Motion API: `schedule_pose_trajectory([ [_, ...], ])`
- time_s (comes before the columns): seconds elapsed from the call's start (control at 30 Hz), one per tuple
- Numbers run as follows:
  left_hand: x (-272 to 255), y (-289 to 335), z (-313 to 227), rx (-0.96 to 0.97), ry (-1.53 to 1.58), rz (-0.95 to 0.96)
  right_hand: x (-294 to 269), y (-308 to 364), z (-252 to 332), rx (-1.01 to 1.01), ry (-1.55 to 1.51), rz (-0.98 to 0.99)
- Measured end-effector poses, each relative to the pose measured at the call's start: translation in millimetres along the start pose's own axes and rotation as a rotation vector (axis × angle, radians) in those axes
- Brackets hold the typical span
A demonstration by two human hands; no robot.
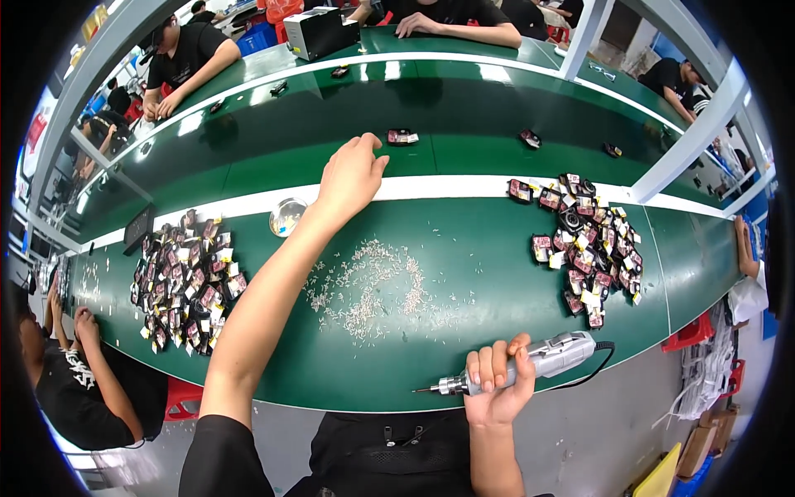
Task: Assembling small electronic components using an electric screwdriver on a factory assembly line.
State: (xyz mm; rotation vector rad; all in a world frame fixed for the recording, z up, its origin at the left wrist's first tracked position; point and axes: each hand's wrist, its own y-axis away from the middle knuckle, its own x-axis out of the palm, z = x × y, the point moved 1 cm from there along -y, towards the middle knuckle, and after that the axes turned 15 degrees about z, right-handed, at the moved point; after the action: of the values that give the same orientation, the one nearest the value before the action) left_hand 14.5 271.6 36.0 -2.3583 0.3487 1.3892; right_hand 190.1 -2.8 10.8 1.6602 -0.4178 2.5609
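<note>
My right hand point(497, 383) grips a grey electric screwdriver point(556, 356) near the bench's front edge, its bit pointing left and a black cord trailing from its back end. My left arm stretches far forward over the bench. Beyond the white rail, my left hand point(352, 176) hovers with bent fingers apart and nothing visible in them. Just past its fingertips, a small black and reddish device with a white tag point(402, 137) lies on the green belt. Below that arm, loose small screws point(373, 286) are scattered over the green bench top point(464, 224).
Piles of similar tagged devices stand at left point(186, 286) and right point(592, 240). A round metal dish point(288, 215) sits by the white rail point(451, 186). Grey frame posts point(691, 137) rise at the sides. More devices lie along the belt, and other people work around it.
</note>
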Motion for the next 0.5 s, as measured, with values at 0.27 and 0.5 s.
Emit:
schedule_pose_trajectory([
  [0.27, 38, -74, 3, -0.082, -0.319, 0.038, -9, -1, -2, 0.027, 0.024, 0.065],
  [0.5, 26, -26, 4, 0.266, -0.128, 0.045, -12, 0, -1, 0.05, 0.02, 0.076],
])
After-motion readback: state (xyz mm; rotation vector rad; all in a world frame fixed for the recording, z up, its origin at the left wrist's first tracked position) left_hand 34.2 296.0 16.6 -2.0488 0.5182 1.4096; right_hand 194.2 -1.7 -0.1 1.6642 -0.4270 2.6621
